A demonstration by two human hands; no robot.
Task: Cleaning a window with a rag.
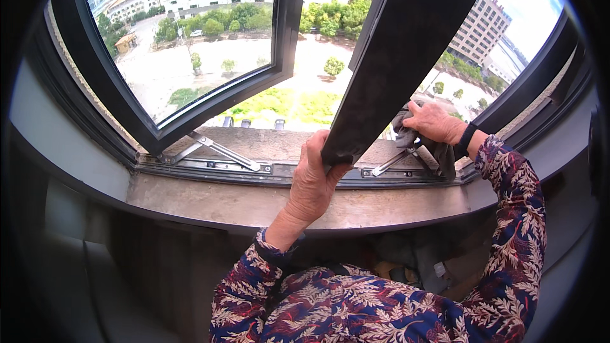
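My left hand [310,183] is wrapped around the lower end of a wide dark window-frame member [405,52], thumb and fingers on either side of it. To the right of that member, my right hand [437,124] holds a grey cloth [444,155] at the lower part of the right-hand window. Part of the cloth hangs down toward the bottom track [314,178]. Below the cloth is a metal friction stay [393,163]. On the left, a glazed casement sash [281,24] stands swung outward on another metal friction stay [228,153].
A stone inner sill [238,205] runs along the track in front of me, with a rough outer ledge [257,140] beyond it. Outside and far below are trees [333,65], paved ground and buildings [481,28]. Under the sill it is dark, with indistinct objects [395,271].
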